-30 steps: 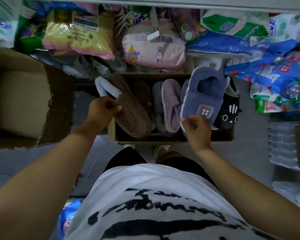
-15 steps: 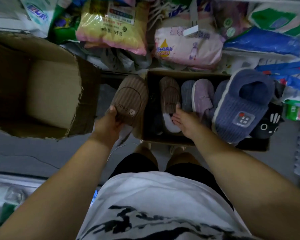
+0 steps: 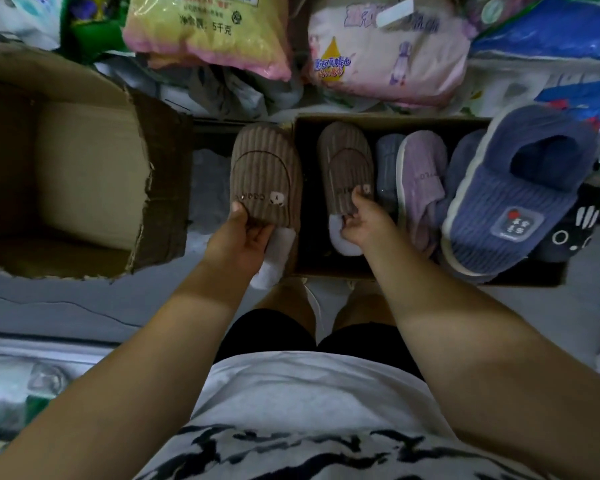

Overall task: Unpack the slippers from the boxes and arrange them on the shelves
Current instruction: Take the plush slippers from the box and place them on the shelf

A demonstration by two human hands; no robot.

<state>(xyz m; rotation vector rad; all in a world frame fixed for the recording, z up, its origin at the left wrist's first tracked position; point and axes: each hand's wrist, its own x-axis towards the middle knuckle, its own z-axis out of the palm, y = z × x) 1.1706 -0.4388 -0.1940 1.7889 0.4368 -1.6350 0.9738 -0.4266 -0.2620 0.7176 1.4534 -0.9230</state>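
Holding brown slipper (image 3: 264, 174) at heel end, left grip (image 3: 239, 243) clasps it just outside box (image 3: 388, 118). Right grip (image 3: 363, 221) pinches matching slipper (image 3: 344, 161) at opening, inside box. Likely light, soft, plush; heel rim gives firmest hold.

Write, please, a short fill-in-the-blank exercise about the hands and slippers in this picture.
The left hand holds a corduroy slipper, coloured ____, outside the slipper box.
The right hand grips the matching slipper ____ the box.
The patched slipper at the box's right end is ____.
Missing words: brown; inside; blue.
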